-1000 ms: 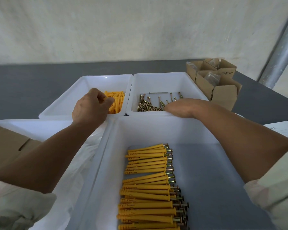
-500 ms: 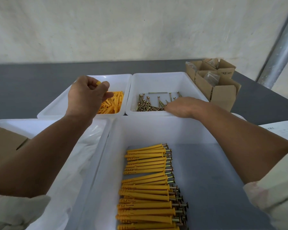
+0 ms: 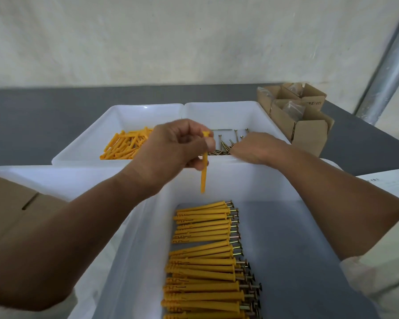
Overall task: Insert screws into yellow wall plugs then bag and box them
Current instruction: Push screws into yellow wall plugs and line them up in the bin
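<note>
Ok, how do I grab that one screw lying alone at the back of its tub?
Pinch the lone screw around the middle of its shank, coming down from above. It lies flat and crosswise on the floor of the screw tub, clear of the heap, so both long sides look free.

Upright yellow wall plug (image 3: 203, 178) in left hand (image 3: 171, 148)

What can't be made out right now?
Head view.
Blurred: right hand over the screws; grasp cannot be told.
Cut off by bottom edge: row of assembled plugs.
Too small: contents of bags in cardboard boxes.
Hidden by left hand: middle of the wall plug.
</note>
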`<state>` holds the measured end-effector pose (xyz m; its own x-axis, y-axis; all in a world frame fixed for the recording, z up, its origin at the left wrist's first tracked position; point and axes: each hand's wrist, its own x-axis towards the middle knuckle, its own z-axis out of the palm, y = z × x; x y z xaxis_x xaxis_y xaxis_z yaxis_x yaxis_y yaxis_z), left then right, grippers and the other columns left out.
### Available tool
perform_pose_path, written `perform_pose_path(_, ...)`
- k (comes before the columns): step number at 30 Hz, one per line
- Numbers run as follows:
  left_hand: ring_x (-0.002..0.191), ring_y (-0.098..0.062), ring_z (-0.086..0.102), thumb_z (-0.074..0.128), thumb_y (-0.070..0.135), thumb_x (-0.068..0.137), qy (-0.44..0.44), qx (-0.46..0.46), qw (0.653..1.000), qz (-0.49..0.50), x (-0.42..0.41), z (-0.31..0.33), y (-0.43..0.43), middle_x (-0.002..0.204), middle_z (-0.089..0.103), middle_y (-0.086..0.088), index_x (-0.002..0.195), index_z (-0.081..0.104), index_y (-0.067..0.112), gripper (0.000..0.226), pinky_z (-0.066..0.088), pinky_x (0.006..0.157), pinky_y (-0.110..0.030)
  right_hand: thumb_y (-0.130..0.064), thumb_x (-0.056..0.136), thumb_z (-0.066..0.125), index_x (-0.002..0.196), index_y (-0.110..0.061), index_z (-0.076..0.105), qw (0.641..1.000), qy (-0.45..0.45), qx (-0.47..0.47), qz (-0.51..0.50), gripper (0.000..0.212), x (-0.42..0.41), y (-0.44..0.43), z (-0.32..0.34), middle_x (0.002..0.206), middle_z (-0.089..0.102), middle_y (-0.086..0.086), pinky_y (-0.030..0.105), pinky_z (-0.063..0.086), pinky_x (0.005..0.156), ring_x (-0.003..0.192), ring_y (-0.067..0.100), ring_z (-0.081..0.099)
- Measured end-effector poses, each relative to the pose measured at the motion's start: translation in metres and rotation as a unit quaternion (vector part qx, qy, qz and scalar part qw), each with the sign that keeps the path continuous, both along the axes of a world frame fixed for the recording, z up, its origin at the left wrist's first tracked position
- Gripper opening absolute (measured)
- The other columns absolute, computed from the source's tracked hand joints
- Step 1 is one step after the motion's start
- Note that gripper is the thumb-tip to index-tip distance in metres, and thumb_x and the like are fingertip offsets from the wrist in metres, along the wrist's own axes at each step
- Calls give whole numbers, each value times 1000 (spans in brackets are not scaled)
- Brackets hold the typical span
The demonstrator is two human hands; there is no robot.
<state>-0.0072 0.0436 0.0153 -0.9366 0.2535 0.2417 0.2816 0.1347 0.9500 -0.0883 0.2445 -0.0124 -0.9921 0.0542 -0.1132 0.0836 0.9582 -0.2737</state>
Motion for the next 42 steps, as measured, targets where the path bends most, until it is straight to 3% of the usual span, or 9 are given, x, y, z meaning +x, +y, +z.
perform_pose_path(5, 64, -24, 66, 72, 10, 85, -2, -80, 996, -31, -4, -15, -1, 89, 70, -22, 93, 71, 12, 9, 58, 64, -29, -49, 65, 46, 71, -23, 51, 999, 30, -31, -16, 27, -2, 3, -3, 77, 54, -3, 30, 32, 56, 70, 15, 53)
perform_pose_path(14, 60, -15, 64, 73, 11, 85, -4, -110, 993, -34, -10, -20, -1, 74, 69, -11, 94, 71, 10, 9, 55, 62, -27, -26, 76, 58, 70, -16, 55, 981, 105, -163, -19, 12, 10, 11, 4, 73, 58, 0, 28, 35, 55, 65, 16, 51)
perform_pose_path(16, 59, -15, 63, 73, 10, 85, -3, -117, 992, -37, -10, -20, -1, 73, 68, -8, 92, 71, 12, 7, 54, 63, -28, -24, 75, 61, 71, -19, 59, 962, 132, -237, -28, 7, 19, 13, 8, 72, 67, -1, 28, 43, 59, 69, 16, 60)
perform_pose_path(19, 60, -15, 64, 73, 10, 85, -4, -121, 992, -39, -10, -19, -1, 74, 69, -9, 92, 71, 13, 7, 53, 63, -29, -13, 78, 60, 75, -15, 59, 905, 163, -390, -46, 4, 31, 13, 20, 70, 74, 1, 27, 51, 54, 62, 14, 69)
perform_pose_path(25, 57, -10, 64, 73, 15, 85, 0, -144, 989, -39, -11, -21, -1, 65, 67, 3, 91, 71, 16, 6, 52, 63, -26, -13, 66, 49, 74, -11, 50, 840, 191, -508, -30, 8, 54, 5, 46, 57, 67, 3, 23, 43, 42, 45, 17, 59)
perform_pose_path(31, 56, -7, 64, 73, 17, 86, 10, -168, 985, -37, -10, -20, -1, 66, 68, 4, 91, 71, 17, 6, 51, 60, -20, -3, 82, 51, 75, -11, 54, 833, 201, -515, -13, 11, 67, -1, 47, 52, 63, 1, 21, 41, 41, 43, 15, 56)
perform_pose_path(38, 59, -9, 65, 72, 18, 87, 11, -185, 982, -35, -8, -20, 1, 73, 70, -4, 95, 70, 14, 9, 56, 69, -30, -3, 84, 52, 76, -11, 57, 840, 210, -500, -9, 13, 73, -5, 45, 56, 66, 1, 23, 43, 43, 47, 13, 58)
perform_pose_path(42, 57, -6, 64, 72, 20, 87, 16, -199, 979, -33, -6, -19, 2, 71, 70, 1, 93, 70, 16, 7, 56, 71, -28, -5, 84, 53, 78, -13, 58, 851, 201, -485, -7, 12, 72, -8, 42, 58, 68, 0, 22, 45, 44, 47, 11, 59)
